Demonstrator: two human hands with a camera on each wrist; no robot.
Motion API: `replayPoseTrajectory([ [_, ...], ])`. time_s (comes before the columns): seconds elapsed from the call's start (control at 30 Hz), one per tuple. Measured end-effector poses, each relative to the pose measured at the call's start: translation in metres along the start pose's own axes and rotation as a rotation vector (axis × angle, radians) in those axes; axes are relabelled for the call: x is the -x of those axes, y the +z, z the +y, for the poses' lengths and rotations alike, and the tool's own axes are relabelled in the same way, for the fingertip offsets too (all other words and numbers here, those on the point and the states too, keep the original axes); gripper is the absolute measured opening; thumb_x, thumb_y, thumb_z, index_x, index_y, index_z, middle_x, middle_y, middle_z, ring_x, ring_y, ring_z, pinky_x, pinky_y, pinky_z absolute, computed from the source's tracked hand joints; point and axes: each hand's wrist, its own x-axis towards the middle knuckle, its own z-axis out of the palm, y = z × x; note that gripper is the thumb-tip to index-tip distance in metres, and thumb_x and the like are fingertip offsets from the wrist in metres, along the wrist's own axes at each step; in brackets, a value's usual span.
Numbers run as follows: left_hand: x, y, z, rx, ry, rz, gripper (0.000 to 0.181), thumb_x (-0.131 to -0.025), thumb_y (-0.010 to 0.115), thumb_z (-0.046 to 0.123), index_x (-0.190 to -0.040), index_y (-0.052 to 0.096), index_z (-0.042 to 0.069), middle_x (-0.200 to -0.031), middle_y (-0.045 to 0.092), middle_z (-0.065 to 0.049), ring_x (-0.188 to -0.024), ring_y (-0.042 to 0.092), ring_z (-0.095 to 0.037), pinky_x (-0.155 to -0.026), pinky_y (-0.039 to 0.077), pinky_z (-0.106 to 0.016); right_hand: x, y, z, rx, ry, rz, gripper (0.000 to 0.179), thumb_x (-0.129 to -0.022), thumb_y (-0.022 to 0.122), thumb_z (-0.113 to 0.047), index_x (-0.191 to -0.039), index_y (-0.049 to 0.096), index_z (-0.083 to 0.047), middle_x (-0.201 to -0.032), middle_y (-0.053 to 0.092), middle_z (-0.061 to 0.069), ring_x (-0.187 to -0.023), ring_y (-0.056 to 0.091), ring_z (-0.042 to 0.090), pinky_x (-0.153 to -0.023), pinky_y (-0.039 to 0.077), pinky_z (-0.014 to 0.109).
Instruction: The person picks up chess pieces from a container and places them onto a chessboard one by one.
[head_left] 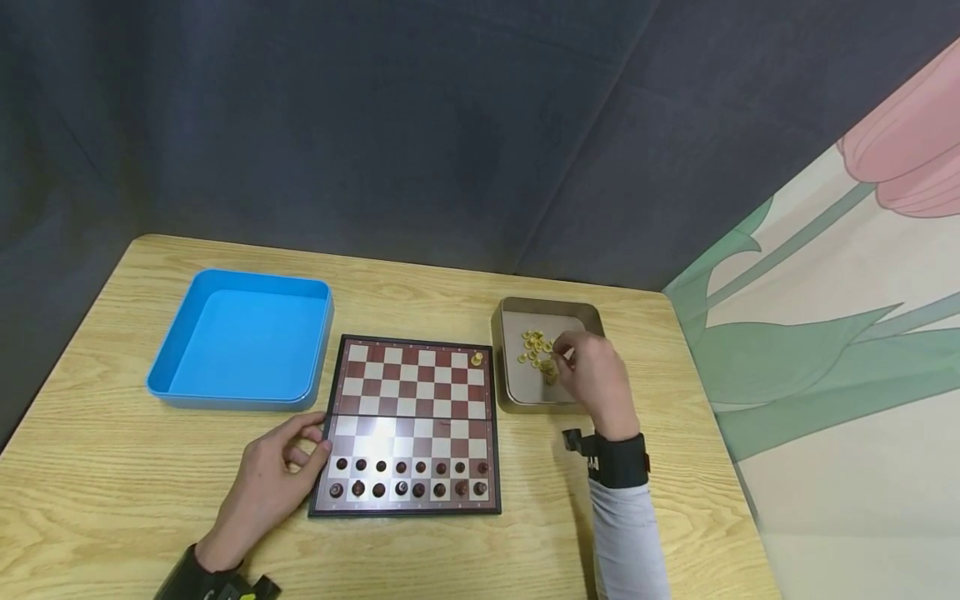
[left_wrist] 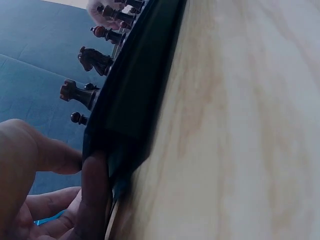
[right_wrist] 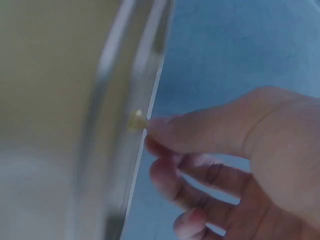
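Note:
A chessboard [head_left: 412, 425] lies flat, with dark chess pieces [head_left: 401, 487] standing in two rows along its near side. One gold chess piece [head_left: 477, 359] stands at its far right corner. My left hand [head_left: 273, 475] rests its thumb and fingertips against the board's left edge; the left wrist view shows these fingers [left_wrist: 94, 185] at the board's dark side. Over a metal tin [head_left: 504, 400] right of the board, my right hand [head_left: 596, 379] pinches a small gold chess piece [right_wrist: 137, 121] between thumb and finger. Its exact kind is blurred. More gold pieces [head_left: 535, 340] lie in the tin.
A blue tray [head_left: 243, 346] with raised walls stands on the left of the wooden table [head_left: 420, 554]. A dark curtain [head_left: 375, 142] hangs behind the table's far edge. A patterned wall [head_left: 840, 350] borders the right side.

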Motion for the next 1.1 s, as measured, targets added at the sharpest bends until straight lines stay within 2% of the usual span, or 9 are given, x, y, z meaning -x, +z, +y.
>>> replayPoseTrajectory([
  [0.1, 0.000, -0.001, 0.000, 0.028, -0.017, -0.025, 0.048, -0.094, 0.072, 0.011, -0.140, 0.062, 0.004, -0.103, 0.072, -0.010, -0.065, 0.067, -0.007, -0.051, 0.052, -0.023, 0.001, -0.003, -0.011, -0.034, -0.068, 0.041, 0.005, -0.087, 0.075, -0.001, -0.092, 0.076, -0.003, -0.091, 0.074, 0.011, -0.069, 0.067, 0.021, -0.054, 0.056, 0.035],
  [0.23, -0.001, -0.002, 0.001, 0.058, -0.022, -0.030, 0.048, -0.095, 0.071, 0.011, -0.141, 0.062, 0.004, -0.106, 0.072, -0.012, -0.063, 0.066, -0.008, -0.048, 0.050, -0.024, 0.002, -0.001, -0.026, -0.067, -0.137, 0.090, 0.006, -0.087, 0.076, -0.002, -0.093, 0.076, -0.004, -0.091, 0.074, 0.009, -0.070, 0.066, 0.021, -0.052, 0.052, 0.033],
  [0.33, -0.001, -0.003, 0.000, 0.090, -0.025, -0.032, 0.047, -0.095, 0.071, 0.012, -0.141, 0.063, 0.005, -0.106, 0.071, -0.014, -0.058, 0.065, -0.009, -0.045, 0.053, -0.026, 0.002, 0.004, -0.036, -0.098, -0.184, 0.112, 0.005, -0.089, 0.075, -0.003, -0.093, 0.077, -0.005, -0.091, 0.074, 0.006, -0.070, 0.064, 0.019, -0.052, 0.050, 0.031],
  [0.5, -0.001, -0.003, -0.007, 0.192, -0.021, -0.026, 0.044, -0.096, 0.072, 0.017, -0.138, 0.065, 0.005, -0.105, 0.072, -0.016, -0.050, 0.065, -0.013, -0.044, 0.058, -0.032, 0.000, 0.019, -0.049, -0.154, -0.259, 0.077, 0.006, -0.092, 0.073, -0.004, -0.096, 0.077, -0.005, -0.091, 0.073, 0.005, -0.074, 0.064, 0.020, -0.057, 0.050, 0.029],
  [0.6, -0.001, -0.003, -0.012, 0.242, -0.006, -0.008, 0.043, -0.095, 0.074, 0.019, -0.134, 0.068, 0.002, -0.104, 0.074, -0.017, -0.049, 0.067, -0.013, -0.045, 0.059, -0.032, 0.001, 0.027, -0.055, -0.163, -0.273, 0.041, 0.008, -0.093, 0.072, -0.008, -0.099, 0.078, -0.007, -0.094, 0.073, 0.003, -0.076, 0.065, 0.018, -0.058, 0.051, 0.028],
  [0.73, -0.002, -0.002, -0.013, 0.223, 0.054, 0.056, 0.040, -0.091, 0.078, 0.015, -0.128, 0.071, -0.001, -0.108, 0.077, -0.019, -0.067, 0.074, -0.006, -0.056, 0.062, -0.023, 0.000, 0.033, -0.060, -0.174, -0.272, 0.012, 0.009, -0.093, 0.073, -0.011, -0.100, 0.078, -0.009, -0.095, 0.073, 0.002, -0.075, 0.064, 0.014, -0.059, 0.051, 0.028],
  [0.83, -0.003, 0.000, -0.012, 0.227, 0.074, 0.088, 0.040, -0.089, 0.080, 0.013, -0.126, 0.072, -0.001, -0.115, 0.076, -0.019, -0.085, 0.074, -0.002, -0.067, 0.062, -0.017, 0.000, 0.036, -0.061, -0.177, -0.271, 0.003, 0.007, -0.093, 0.073, -0.009, -0.099, 0.078, -0.009, -0.093, 0.072, 0.001, -0.072, 0.061, 0.012, -0.058, 0.050, 0.028],
  [1.0, -0.003, 0.004, -0.011, 0.260, 0.049, 0.086, 0.041, -0.090, 0.079, 0.013, -0.128, 0.072, 0.000, -0.118, 0.075, -0.019, -0.092, 0.072, 0.002, -0.071, 0.061, -0.017, 0.001, 0.039, -0.060, -0.173, -0.260, -0.017, 0.006, -0.092, 0.074, -0.008, -0.097, 0.078, -0.010, -0.093, 0.072, 0.000, -0.070, 0.057, 0.010, -0.058, 0.048, 0.027],
  [1.1, -0.002, 0.003, -0.012, 0.260, 0.021, 0.106, 0.039, -0.090, 0.079, 0.012, -0.127, 0.073, 0.001, -0.118, 0.076, -0.018, -0.091, 0.073, -0.003, -0.072, 0.061, -0.016, 0.000, 0.042, -0.061, -0.177, -0.260, -0.035, 0.007, -0.093, 0.073, -0.009, -0.097, 0.078, -0.010, -0.093, 0.072, -0.001, -0.071, 0.057, 0.008, -0.058, 0.048, 0.026],
])
